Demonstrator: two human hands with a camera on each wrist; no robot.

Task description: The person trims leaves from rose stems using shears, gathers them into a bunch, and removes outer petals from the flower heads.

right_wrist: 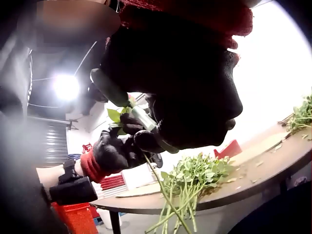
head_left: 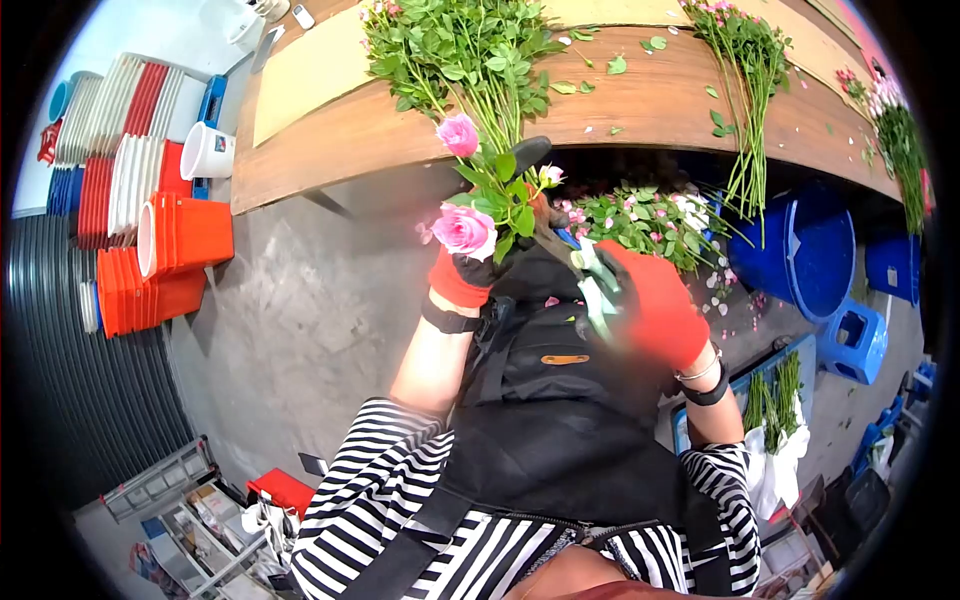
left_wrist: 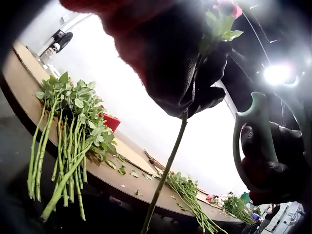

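Note:
My left hand [head_left: 472, 268], in a black glove with a red cuff, grips a rose stem [left_wrist: 168, 170]. Full pink roses [head_left: 465, 232], a pale bud [head_left: 550, 176] and green leaves stand out above its fingers in the head view. Below the fist the long stem hangs down, bare of leaves, in the left wrist view. My right hand [head_left: 650, 305], gloved alike and slightly blurred, holds pruning shears [head_left: 597, 290] by pale green handles. Their dark blades point toward the left hand, close beside the roses. In the right wrist view the right glove [right_wrist: 190, 92] hides much of the shears.
A wooden table [head_left: 330, 165] ahead carries a leafy bunch of stems [head_left: 470, 60] and more rose bunches [head_left: 745, 90] overhanging its edge. Cut leaves and petals [head_left: 640, 225] are heaped below, near a blue bin [head_left: 815, 250] and blue stool [head_left: 853, 340]. Red crates [head_left: 190, 235] stand left.

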